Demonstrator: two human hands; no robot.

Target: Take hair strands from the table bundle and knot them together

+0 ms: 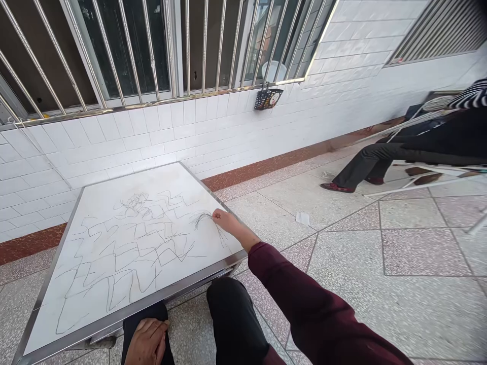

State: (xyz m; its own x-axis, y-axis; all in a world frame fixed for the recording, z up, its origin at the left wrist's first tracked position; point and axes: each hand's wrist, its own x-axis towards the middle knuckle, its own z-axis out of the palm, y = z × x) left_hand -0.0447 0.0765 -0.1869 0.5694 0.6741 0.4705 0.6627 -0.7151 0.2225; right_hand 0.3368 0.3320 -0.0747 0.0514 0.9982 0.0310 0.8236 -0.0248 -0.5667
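Observation:
My right hand [223,221] is closed in a pinch on a bundle of thin dark wires [203,217] above the right edge of a white-topped table [49,324]. The loose ends of the bundle fan out to the left and below my fingers. Many bent dark wire pieces [129,248], several with zigzag shapes, lie spread over the tabletop. A tangled clump of wire [136,201] sits towards the far side. My left hand [146,342] rests on my left knee, beside the table's front edge, with its fingers laid over the knee and nothing visible in them.
Behind the table is a white tiled wall [167,134] with barred windows [125,48]. A small black basket [268,98] hangs from the bars. At the right sits another person [429,137] near a white metal frame [411,180]. A white paper scrap [303,218] lies on the floor.

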